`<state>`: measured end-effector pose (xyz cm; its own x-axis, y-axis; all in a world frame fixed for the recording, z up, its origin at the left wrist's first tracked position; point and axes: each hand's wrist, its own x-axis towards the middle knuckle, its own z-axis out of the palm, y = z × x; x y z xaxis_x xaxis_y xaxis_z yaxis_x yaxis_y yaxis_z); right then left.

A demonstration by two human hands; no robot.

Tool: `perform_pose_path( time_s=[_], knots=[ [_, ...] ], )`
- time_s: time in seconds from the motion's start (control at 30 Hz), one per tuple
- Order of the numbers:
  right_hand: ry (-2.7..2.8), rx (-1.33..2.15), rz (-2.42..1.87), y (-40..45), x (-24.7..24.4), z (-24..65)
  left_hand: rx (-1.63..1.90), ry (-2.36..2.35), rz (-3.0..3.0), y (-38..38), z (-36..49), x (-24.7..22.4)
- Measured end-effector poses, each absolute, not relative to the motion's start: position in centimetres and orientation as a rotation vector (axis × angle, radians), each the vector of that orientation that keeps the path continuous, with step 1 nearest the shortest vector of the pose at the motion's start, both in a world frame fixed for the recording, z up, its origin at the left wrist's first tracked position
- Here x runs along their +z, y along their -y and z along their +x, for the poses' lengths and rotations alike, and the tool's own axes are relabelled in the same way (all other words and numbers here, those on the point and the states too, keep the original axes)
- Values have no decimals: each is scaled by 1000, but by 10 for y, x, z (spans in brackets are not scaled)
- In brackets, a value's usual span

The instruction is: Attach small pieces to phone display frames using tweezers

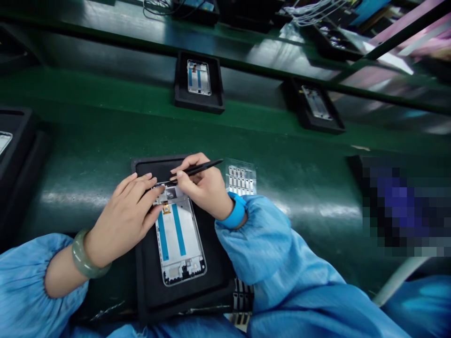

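A silver phone frame [179, 234] with two blue strips and a small gold flex part lies in a black foam tray [218, 263]. My left hand [128, 213] rests on the frame's upper left edge, fingers apart, its fingertips touching the top end; nothing shows in its grasp. Black tweezers [207, 165] are pinched in my right hand [204, 185], with their tips at the top of the frame. What the tips touch is too small to tell. Just right of my right hand, a clear sheet of small metal parts [241, 176] lies on the green bench.
Two more black trays, each with a phone frame, stand farther back, one at the centre [199, 101] and one at the right [322, 123]. Another tray [21, 159] is at the left edge. A shelf rail [246, 70] crosses behind, with cables [313, 11] above it.
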<state>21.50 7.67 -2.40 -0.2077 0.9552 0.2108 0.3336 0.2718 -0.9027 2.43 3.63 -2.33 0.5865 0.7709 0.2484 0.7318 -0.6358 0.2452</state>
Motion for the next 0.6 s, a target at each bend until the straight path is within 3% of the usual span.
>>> perform_pose_path(
  time_s=[0.37, 0.6],
  knots=[
    [1864, 675, -1117, -73, -19, 206, 492, -1282, 2678, -36, 23, -21],
    [1807, 769, -1122, -74, -17, 209, 474, -1278, 2692, -36, 23, -21]
  ],
)
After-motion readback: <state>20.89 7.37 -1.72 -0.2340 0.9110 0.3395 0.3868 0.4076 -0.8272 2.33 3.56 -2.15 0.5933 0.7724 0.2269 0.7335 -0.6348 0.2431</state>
